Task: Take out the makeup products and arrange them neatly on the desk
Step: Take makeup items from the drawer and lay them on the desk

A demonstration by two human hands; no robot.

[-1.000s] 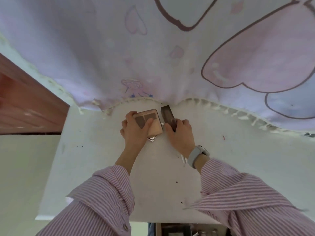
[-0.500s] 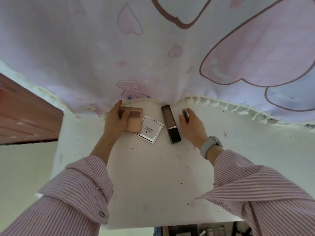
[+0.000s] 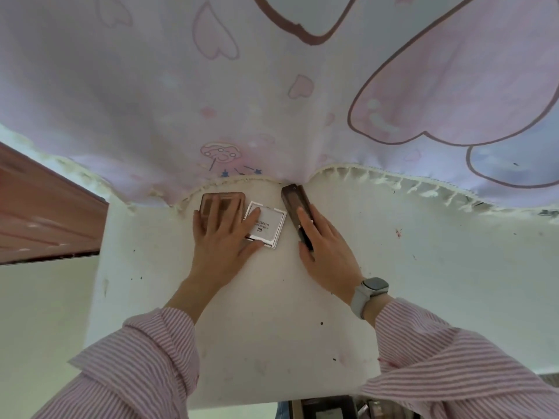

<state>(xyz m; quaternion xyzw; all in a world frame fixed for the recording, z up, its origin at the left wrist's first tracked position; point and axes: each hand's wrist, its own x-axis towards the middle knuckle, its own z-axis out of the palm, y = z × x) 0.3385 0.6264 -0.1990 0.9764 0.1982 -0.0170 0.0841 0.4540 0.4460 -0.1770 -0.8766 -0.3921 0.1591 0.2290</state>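
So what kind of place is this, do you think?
Probably a bedroom or dorm desk: a white desk under a pink heart-print curtain, with a brown palette, a white compact and a dark tube.

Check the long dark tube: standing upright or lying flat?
Lying flat. The dark tube rests lengthwise on the desk, under the right hand's straight fingers.

Tabletop [image 3: 423, 267]: matt white, scuffed and speckled | curtain [image 3: 151, 101]: soft printed cloth, pale fringe trim | brown palette [image 3: 223, 201]: smooth, semi-gloss plastic | square compact [image 3: 269, 225]: glossy white, silvery edge | dark tube [image 3: 295, 201]: glossy brown plastic | sleeves [image 3: 145, 373]: striped woven cloth | watch strap [image 3: 360, 300]: matt, rubbery.
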